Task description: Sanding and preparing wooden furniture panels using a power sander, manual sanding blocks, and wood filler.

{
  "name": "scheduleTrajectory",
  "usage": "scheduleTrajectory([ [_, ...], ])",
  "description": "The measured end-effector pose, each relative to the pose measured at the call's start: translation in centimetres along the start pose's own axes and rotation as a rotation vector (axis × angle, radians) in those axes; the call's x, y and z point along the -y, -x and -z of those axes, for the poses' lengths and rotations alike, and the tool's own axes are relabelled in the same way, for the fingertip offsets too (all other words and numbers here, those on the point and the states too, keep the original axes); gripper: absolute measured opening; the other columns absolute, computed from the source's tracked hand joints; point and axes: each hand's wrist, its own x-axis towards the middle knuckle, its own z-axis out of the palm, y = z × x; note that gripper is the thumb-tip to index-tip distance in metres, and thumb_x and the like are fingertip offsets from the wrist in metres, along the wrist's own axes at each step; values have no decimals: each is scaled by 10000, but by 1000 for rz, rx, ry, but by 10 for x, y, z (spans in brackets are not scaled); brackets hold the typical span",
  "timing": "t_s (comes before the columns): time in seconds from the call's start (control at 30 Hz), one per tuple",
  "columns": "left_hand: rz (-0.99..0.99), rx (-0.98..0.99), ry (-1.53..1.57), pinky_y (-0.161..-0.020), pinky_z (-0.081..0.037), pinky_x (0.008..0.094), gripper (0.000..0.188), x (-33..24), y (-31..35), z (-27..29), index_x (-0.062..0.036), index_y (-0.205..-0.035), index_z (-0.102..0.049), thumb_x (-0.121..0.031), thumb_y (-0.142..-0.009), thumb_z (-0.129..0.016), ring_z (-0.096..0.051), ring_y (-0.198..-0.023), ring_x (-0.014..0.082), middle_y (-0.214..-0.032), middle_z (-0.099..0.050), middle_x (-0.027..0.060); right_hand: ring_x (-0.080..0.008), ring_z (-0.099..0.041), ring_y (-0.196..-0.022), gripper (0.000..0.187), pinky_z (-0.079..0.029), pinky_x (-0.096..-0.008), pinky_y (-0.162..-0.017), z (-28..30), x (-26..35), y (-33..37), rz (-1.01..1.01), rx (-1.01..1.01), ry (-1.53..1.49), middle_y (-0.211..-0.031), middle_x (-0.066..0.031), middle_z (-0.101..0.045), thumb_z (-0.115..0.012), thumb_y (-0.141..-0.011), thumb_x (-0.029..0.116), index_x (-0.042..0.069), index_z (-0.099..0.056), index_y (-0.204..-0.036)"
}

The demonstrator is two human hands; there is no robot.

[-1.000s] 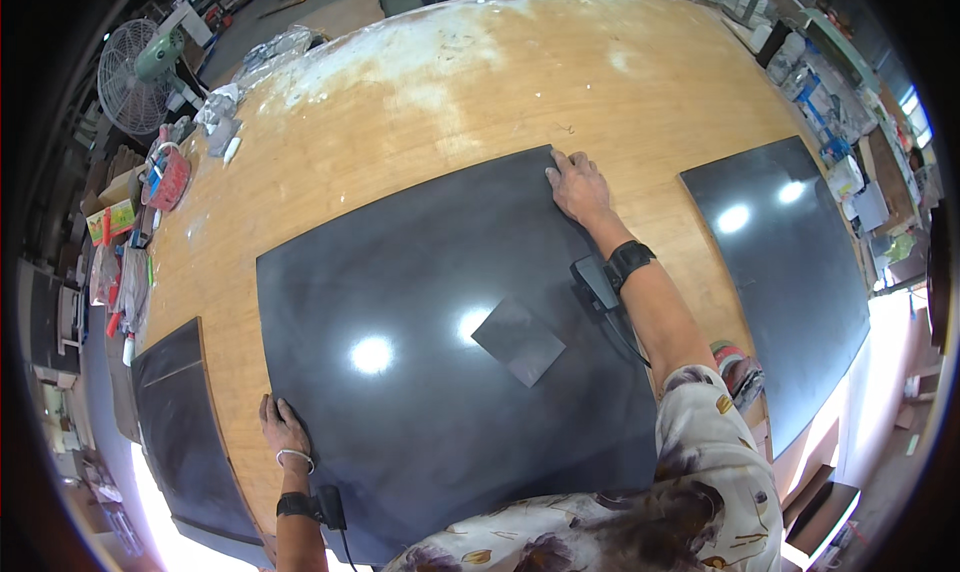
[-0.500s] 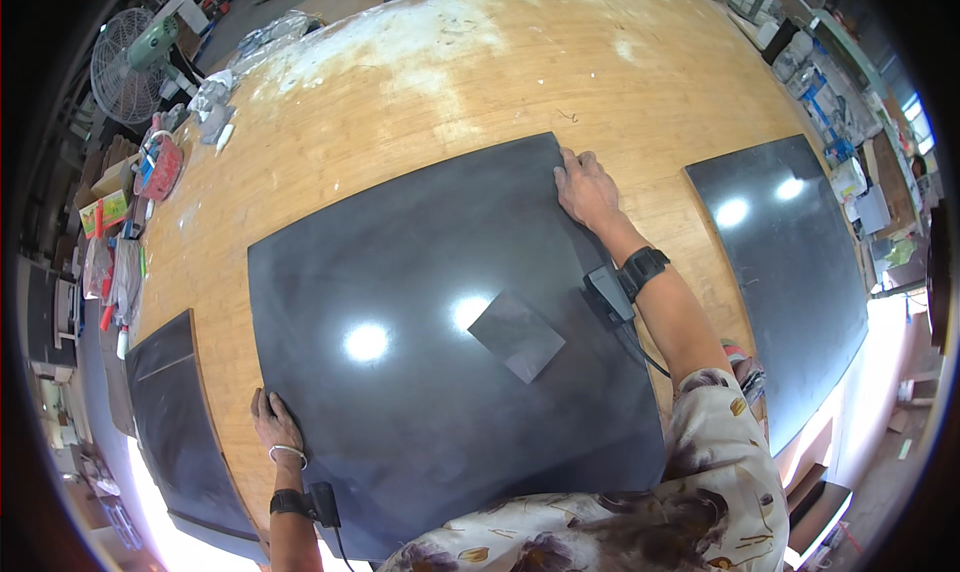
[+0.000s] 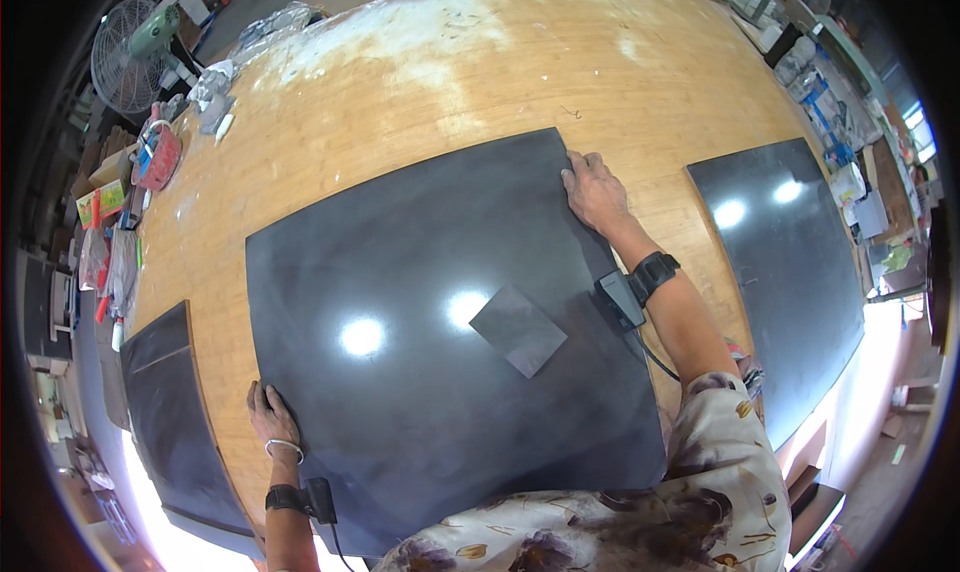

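A large dark grey, glossy panel (image 3: 400, 212) lies at a slant on the wooden worktable in front of me. My left hand (image 3: 272, 417) is at its left edge near the front, fingers stretched forward with nothing in them. At the right edge, close to the far corner, my right hand (image 3: 598, 194) rests with loosely extended fingers, holding nothing I can see. Whether its fingertips press the edge is hard to make out. On the panel, right of its middle, lies a flat dark grey rectangular sheet (image 3: 518, 332).
Similar dark panels lie at the right (image 3: 785, 242) and left (image 3: 165, 402) of the table (image 3: 480, 82). A red basket (image 3: 160, 162) and crumpled plastic line the left edge, beyond which stands a fan (image 3: 130, 52). A cable (image 3: 660, 362) trails from my right wrist device.
My right hand has shifted slightly to the right along the panel's edge, and my left hand a little forward. The sheet stays in place on the panel.
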Motion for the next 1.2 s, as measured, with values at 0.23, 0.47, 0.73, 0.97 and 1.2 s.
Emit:
scheduleTrajectory([
  [0.23, 7, -3, -11, -964, -386, 384, 368, 0, -2, 0, 44, -1156, -541, -232, -928, -456, -475, -1137, 355, -1246, -498, 196, -355, -518, -1091, 419, -446, -436, -898, 10, 4, -8, -40, 81, -26, -1175, -187, -497, -448, -912, 307, 113, -446, -1283],
  [0.47, 28, -22, 5, -959, -393, 384, 364, 2, -2, 1, 44, -1146, -547, -231, -922, -469, -482, -1129, 348, -1247, -500, 187, -370, -518, -1087, 447, -437, -431, -901, 16, 9, -20, -88, 194, -28, -1205, -179, -487, -412, -928, 343, 164, -389, -1337],
  [0.73, 46, 3, -9, -980, -375, 382, 379, -4, 0, -2, 31, -1168, -539, -247, -920, -466, -462, -1161, 334, -1258, -496, 170, -370, -536, -1075, 486, -438, -449, -895, 7, 16, -55, -165, 228, 115, -1190, -222, -497, -357, -939, 371, 198, -318, -1392],
  [0.97, 105, 7, -68, -1002, -364, 375, 393, -5, 4, 7, 46, -1165, -535, -254, -926, -451, -455, -1177, 336, -1275, -482, 189, -390, -543, -1056, 468, -450, -471, -879, -12, 17, -54, -113, 127, 92, -1180, -238, -502, -380, -934, 372, 196, -358, -1367],
  [1.2, 97, 7, 8, -1022, -330, 402, 398, -19, -3, 2, 6, -1155, -560, -284, -892, -485, -428, -1202, 329, -1273, -490, 180, -389, -502, -1102, 496, -427, -469, -909, 8, -20, -34, 2, 176, 217, -1187, -233, -523, -466, -903, 360, 110, -417, -1329],
])
